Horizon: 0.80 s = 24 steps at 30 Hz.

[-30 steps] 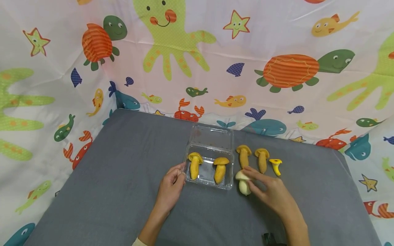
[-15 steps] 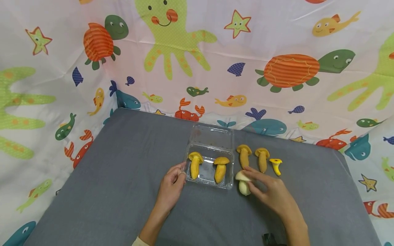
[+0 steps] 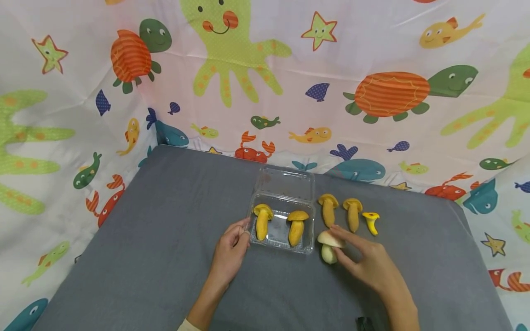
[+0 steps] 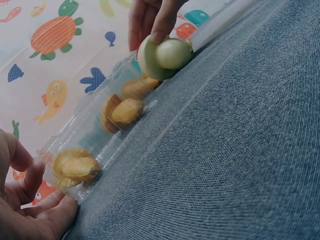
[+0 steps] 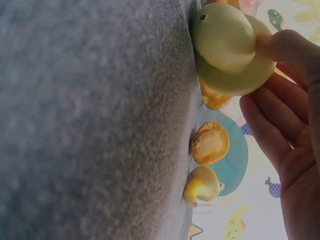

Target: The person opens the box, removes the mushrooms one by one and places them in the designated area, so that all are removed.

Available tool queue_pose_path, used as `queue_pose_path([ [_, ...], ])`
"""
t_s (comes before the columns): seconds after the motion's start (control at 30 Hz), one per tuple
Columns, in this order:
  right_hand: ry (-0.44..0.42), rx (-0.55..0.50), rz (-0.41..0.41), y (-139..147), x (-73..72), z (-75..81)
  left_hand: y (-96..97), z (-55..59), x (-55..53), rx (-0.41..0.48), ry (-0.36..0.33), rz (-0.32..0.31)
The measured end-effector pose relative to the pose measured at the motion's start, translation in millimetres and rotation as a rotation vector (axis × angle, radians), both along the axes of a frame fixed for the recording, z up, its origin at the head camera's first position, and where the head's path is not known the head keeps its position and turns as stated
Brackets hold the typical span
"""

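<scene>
A clear plastic clamshell box [image 3: 281,250] lies with its lid folded back, two yellow-brown toy mushrooms inside: one on the left [image 3: 262,222], one on the right [image 3: 296,228]. My left hand [image 3: 230,251] grips the box's left edge between thumb and fingers; the left wrist view shows its fingertips [image 4: 34,175] at the box corner. Just right of the box, my right hand [image 3: 368,262] pinches the cap of a pale cream mushroom [image 3: 329,254]. Its rounded stem [image 5: 225,37] faces the right wrist camera, low beside the grey cloth.
Behind the right hand lie two more brown mushrooms, one nearer the box [image 3: 328,211] and one beside it [image 3: 353,215], plus a small yellow trumpet-shaped mushroom [image 3: 371,223]. Grey cloth [image 3: 165,257] covers the table. A sea-animal print curtain [image 3: 265,69] hangs behind. A dark object [image 3: 364,323] sits at the front edge.
The pale mushroom's cap has tilted slightly and shifted a touch to the right with my right hand. My left hand and the box have stayed put.
</scene>
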State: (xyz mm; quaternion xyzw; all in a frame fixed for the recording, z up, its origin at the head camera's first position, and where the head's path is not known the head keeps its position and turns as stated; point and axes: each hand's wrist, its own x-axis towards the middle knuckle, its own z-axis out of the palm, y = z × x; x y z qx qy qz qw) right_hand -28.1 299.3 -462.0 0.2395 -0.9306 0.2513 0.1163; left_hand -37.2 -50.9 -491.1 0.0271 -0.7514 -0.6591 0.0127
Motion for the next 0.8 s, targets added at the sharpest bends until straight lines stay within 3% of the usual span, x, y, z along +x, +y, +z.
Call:
queue_pose_path([
  [0.8,0.027,-0.026,-0.084,-1.4,3.6,8.8,-0.2,-0.7,-0.4,-0.028,0.023,0.009],
])
